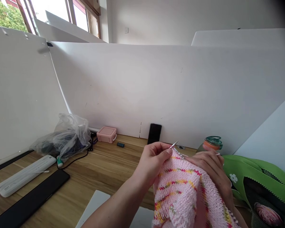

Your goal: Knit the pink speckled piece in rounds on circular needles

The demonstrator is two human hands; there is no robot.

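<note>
My left hand (153, 160) is closed in a pinch on a thin metal knitting needle (174, 145), whose tip sticks up past my fingers. My right hand (210, 167) is curled over the top edge of a pink knitted piece (180, 193) with red, yellow and green stripes, gripping it and what looks like a second needle. The knitting hangs down between both hands towards the bottom of the view. Both hands meet above the wooden desk (104, 167).
White partition boards (156, 88) wall the desk. A crumpled plastic bag (66, 136), pink box (106, 134), upright black phone (154, 133), white power strip (23, 175) and black slab (30, 199) lie left. An orange-lidded bottle (211, 144) and green bag (258, 183) with pink yarn sit right.
</note>
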